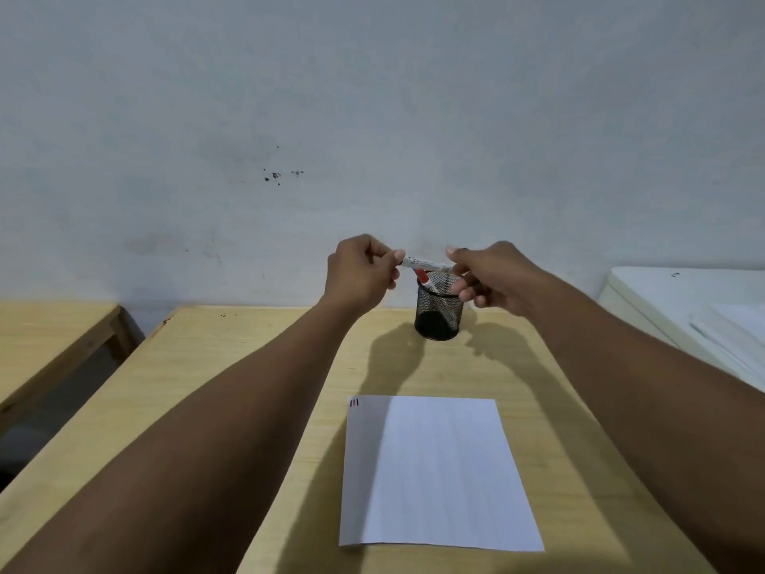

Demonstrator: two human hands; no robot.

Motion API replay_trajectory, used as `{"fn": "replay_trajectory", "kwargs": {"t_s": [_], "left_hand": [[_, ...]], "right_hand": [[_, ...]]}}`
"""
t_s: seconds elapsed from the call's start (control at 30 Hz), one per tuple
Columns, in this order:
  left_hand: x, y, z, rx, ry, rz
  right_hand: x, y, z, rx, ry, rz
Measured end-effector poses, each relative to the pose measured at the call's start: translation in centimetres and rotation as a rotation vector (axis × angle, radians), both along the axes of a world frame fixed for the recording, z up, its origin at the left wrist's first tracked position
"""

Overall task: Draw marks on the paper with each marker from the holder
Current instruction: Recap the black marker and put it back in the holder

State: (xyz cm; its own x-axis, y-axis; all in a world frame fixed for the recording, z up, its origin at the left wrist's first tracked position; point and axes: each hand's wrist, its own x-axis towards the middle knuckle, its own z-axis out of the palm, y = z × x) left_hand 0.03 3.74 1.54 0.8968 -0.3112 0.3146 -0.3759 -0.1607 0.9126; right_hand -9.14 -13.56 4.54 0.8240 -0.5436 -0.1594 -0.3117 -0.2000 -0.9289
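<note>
Both arms extend forward over a light wooden table (232,391). The left hand (360,271) and right hand (492,279) are raised above the far edge of the table, with a white-barrelled marker (426,265) held nearly level between them.

Left hand: fingers curled together, thumb and forefinger clamped on the marker's left end. That end is hidden inside the grip, so it cannot be determined whether it carries a cap.

Right hand: thumb and fingers closed on the marker's right end. This end is likewise covered; cap colour and tip are not readable. Print on the barrel is too small to make out.

Directly below the held marker stands a black mesh holder (439,312), at 12 o'clock from the paper (439,474) and well apart from it. A red-capped marker (423,277) leans in the holder, its cap projecting at the rim's 10 o'clock side; the barrel is partly visible through the mesh. Any further contents are obscured by the mesh and the right hand.

The paper lies flat on the table between the forearms. Its 9 o'clock strip is in the shadow of the left arm. Short vertical strokes (354,403), blue and red, sit at the 11 o'clock corner; their exact count is hard to resolve.

At 9 o'clock a second wooden table (49,337) is cut off by the frame edge. At 3 o'clock a white surface (683,300) is also partly cut off. The wall (372,97) behind carries small dark spots.
</note>
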Motion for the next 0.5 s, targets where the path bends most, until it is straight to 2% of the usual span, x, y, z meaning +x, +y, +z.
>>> {"fn": "replay_trajectory", "kwargs": {"t_s": [0.13, 0.27, 0.5], "left_hand": [[1.8, -2.8, 1.0, 0.180, -0.191, -0.001], [2.7, -5.2, 0.6, 0.498, -0.373, -0.052], [3.5, -6.3, -1.1, 0.683, -0.417, -0.121]], "right_hand": [[0.4, -2.2, 1.4, -0.226, 0.021, 0.048], [1.0, -3.7, 1.3, -0.280, 0.039, 0.095], [1.8, -4.3, -0.6, -0.354, 0.084, 0.119]]}}
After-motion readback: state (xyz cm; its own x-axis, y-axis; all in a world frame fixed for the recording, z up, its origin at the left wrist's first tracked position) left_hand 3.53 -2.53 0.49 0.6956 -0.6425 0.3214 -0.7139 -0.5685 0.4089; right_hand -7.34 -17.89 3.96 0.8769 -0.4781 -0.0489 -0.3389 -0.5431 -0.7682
